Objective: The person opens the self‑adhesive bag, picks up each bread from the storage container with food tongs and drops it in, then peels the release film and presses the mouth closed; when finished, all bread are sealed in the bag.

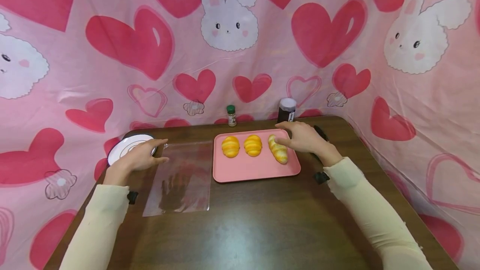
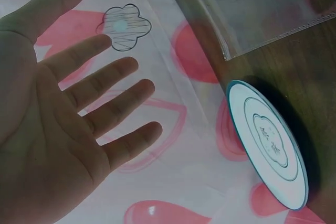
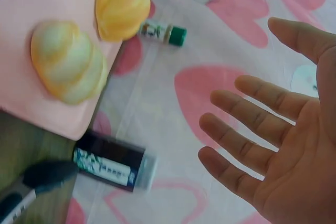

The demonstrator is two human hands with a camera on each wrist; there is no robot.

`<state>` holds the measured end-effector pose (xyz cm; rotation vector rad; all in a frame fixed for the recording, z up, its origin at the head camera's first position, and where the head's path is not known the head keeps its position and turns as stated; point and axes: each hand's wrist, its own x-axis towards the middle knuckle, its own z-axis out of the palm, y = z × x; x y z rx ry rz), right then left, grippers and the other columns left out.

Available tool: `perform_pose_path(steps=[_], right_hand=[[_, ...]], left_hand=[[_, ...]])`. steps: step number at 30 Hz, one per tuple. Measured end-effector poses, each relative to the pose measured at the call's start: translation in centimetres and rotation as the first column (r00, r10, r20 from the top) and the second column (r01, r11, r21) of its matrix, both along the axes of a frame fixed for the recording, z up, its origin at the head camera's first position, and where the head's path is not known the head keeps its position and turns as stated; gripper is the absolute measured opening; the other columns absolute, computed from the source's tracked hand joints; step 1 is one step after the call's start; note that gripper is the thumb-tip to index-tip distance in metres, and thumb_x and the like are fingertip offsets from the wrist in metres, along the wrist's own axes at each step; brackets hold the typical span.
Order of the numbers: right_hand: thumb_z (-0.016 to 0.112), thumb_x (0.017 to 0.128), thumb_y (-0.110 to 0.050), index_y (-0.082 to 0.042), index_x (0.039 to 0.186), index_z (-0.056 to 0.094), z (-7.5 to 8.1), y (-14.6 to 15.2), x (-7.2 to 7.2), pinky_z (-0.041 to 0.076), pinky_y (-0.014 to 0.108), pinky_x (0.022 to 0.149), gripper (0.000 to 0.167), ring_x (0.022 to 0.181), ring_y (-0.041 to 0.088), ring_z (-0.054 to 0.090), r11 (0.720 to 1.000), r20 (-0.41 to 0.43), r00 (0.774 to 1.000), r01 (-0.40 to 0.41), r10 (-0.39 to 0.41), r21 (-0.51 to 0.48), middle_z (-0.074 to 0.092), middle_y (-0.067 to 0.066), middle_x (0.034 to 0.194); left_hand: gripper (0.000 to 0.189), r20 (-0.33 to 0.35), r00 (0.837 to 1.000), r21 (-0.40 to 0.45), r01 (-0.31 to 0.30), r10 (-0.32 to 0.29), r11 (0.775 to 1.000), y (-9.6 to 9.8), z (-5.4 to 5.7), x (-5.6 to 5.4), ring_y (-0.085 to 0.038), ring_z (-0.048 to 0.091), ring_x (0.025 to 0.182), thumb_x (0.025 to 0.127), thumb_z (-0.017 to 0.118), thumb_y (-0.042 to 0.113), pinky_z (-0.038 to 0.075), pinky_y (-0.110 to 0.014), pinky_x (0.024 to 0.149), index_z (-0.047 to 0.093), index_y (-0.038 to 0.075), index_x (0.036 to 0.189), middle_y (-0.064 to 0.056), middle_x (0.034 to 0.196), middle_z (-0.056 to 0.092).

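Note:
My left hand (image 1: 140,156) hovers near the white plate (image 1: 119,150) and the left edge of a clear plastic bag (image 1: 183,186) lying flat on the table. In the left wrist view its fingers are spread and nothing is in the palm. Over the right side of a pink tray (image 1: 243,173), my right hand (image 1: 304,138) is held above a pale croissant-shaped bread (image 1: 278,151), partly covering it in the head view. The right wrist view shows those fingers extended and holding nothing. Two yellow rolls, one left (image 1: 230,146) and one centre (image 1: 253,145), lie on the tray.
Behind the tray stand a small green-capped bottle (image 1: 231,116) and a dark jar with a white lid (image 1: 287,109). A dark-headed utensil (image 3: 39,179) lies right of the tray, partly behind my right hand. Patterned pink cloth (image 1: 225,61) hangs around the brown table (image 1: 240,228).

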<state>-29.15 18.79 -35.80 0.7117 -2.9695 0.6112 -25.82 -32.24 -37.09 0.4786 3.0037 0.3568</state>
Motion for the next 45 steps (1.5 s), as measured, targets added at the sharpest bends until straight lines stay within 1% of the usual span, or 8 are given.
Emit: perform_pose_path(steps=[8, 16, 21, 25, 31, 35, 40, 45], right_hand=[[0.068, 0.089, -0.046, -0.018, 0.134, 0.062, -0.7, -2.8, 0.1, 0.049, 0.054, 0.102, 0.053, 0.118, 0.032, 0.063, 0.998, 0.032, 0.999, -0.016, 0.018, -0.059, 0.068, 0.007, 0.129], [0.070, 0.088, -0.047, -0.018, 0.133, 0.064, -1.7, -5.6, 0.2, 0.051, 0.051, 0.099, 0.054, 0.114, 0.029, 0.063, 0.998, 0.001, 0.998, -0.057, 0.057, -0.020, 0.070, 0.007, 0.125], [0.071, 0.088, -0.045, -0.017, 0.127, 0.067, -2.6, -7.3, 0.1, 0.052, 0.045, 0.100, 0.048, 0.113, 0.025, 0.066, 0.994, -0.024, 0.994, -0.104, 0.104, -0.042, 0.071, 0.005, 0.123], [0.071, 0.088, -0.044, -0.018, 0.127, 0.067, -2.9, -8.9, 0.3, 0.052, 0.045, 0.100, 0.047, 0.113, 0.026, 0.066, 0.992, 0.011, 0.993, -0.113, 0.113, -0.054, 0.071, 0.004, 0.124], [0.072, 0.088, -0.045, -0.014, 0.128, 0.067, -3.4, -11.2, 0.8, 0.053, 0.041, 0.098, 0.051, 0.109, 0.023, 0.065, 0.989, 0.031, 0.989, -0.147, 0.148, -0.033, 0.071, 0.004, 0.122], [0.072, 0.088, -0.046, -0.016, 0.129, 0.067, -4.0, -12.6, 0.9, 0.054, 0.038, 0.096, 0.050, 0.105, 0.019, 0.065, 0.987, 0.050, 0.986, -0.159, 0.160, -0.024, 0.071, 0.002, 0.124], [0.070, 0.089, -0.047, -0.018, 0.131, 0.065, -4.6, -14.2, 0.9, 0.052, 0.039, 0.101, 0.051, 0.110, 0.018, 0.065, 0.986, 0.091, 0.982, -0.168, 0.168, -0.005, 0.069, 0.000, 0.128], [0.070, 0.089, -0.046, -0.020, 0.130, 0.065, -5.2, -15.7, 0.9, 0.053, 0.040, 0.099, 0.049, 0.114, 0.020, 0.065, 0.979, 0.078, 0.977, -0.203, 0.200, 0.032, 0.070, 0.000, 0.127]], left_hand=[[0.071, -0.002, 1.000, 0.036, 0.003, -0.003, 0.999, -0.5, -0.5, 0.1, -0.047, 0.055, 0.123, 0.085, 0.076, 0.036, 0.043, -0.066, 0.102, 0.051, 0.002, 0.143, -0.026, 0.134, 0.060], [0.064, -0.037, 0.998, 0.056, 0.059, -0.057, 0.997, -0.8, -1.0, 0.0, -0.047, 0.057, 0.120, 0.084, 0.078, 0.026, 0.044, -0.063, 0.101, 0.057, 0.001, 0.138, -0.027, 0.131, 0.062], [0.065, -0.015, 0.999, 0.059, 0.042, -0.041, 0.997, -0.9, -1.3, 0.0, -0.048, 0.056, 0.123, 0.084, 0.079, 0.028, 0.043, -0.064, 0.102, 0.057, 0.003, 0.139, -0.026, 0.134, 0.061], [0.062, 0.000, 1.000, 0.061, 0.031, -0.031, 0.998, -0.9, -1.7, 0.0, -0.048, 0.056, 0.122, 0.084, 0.079, 0.027, 0.043, -0.066, 0.101, 0.058, 0.004, 0.137, -0.026, 0.133, 0.061], [0.056, -0.006, 0.999, 0.061, 0.049, -0.049, 0.997, -1.0, -2.2, 0.0, -0.049, 0.055, 0.122, 0.084, 0.079, 0.023, 0.043, -0.066, 0.102, 0.062, 0.002, 0.133, -0.026, 0.132, 0.062], [0.052, -0.006, 0.999, 0.070, 0.051, -0.051, 0.996, -0.9, -2.4, 0.1, -0.049, 0.055, 0.123, 0.084, 0.079, 0.021, 0.042, -0.065, 0.102, 0.064, 0.001, 0.129, -0.025, 0.131, 0.063], [0.052, -0.004, 0.999, 0.079, 0.051, -0.051, 0.996, -0.8, -2.7, 0.2, -0.049, 0.054, 0.125, 0.084, 0.079, 0.021, 0.042, -0.065, 0.104, 0.064, 0.000, 0.129, -0.025, 0.131, 0.063], [0.051, 0.001, 0.999, 0.084, 0.046, -0.046, 0.995, -0.9, -3.2, 0.3, -0.048, 0.053, 0.127, 0.084, 0.078, 0.019, 0.041, -0.064, 0.105, 0.064, -0.001, 0.129, -0.025, 0.132, 0.063]])
